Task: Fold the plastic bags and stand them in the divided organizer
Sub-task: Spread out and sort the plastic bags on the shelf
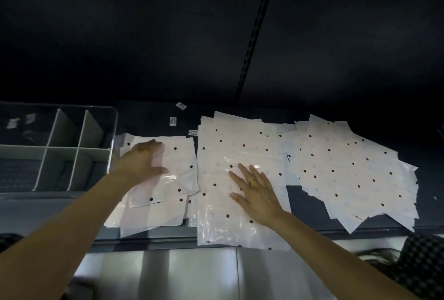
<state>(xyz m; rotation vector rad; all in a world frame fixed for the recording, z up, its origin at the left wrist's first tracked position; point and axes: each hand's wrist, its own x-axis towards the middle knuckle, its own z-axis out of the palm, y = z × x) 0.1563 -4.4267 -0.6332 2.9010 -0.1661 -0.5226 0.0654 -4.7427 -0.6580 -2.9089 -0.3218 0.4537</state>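
Note:
White plastic bags with dark dots lie in three groups on a dark counter. My left hand (144, 160) rests with straight fingers on the left pile of folded bags (177, 170), next to the clear divided organizer (79, 150). My right hand (254, 186), a ring on one finger, presses flat on the long bag in the middle (230, 146). A loose fanned heap of bags (348, 170) lies to the right. The organizer's compartments look bare, though their dark interiors are hard to read.
Three small white labels (181, 106) lie on the counter behind the bags. A metal front edge (192, 273) runs below the counter. A chequered dark cloth (422, 266) shows at the lower right. Dark panels rise behind.

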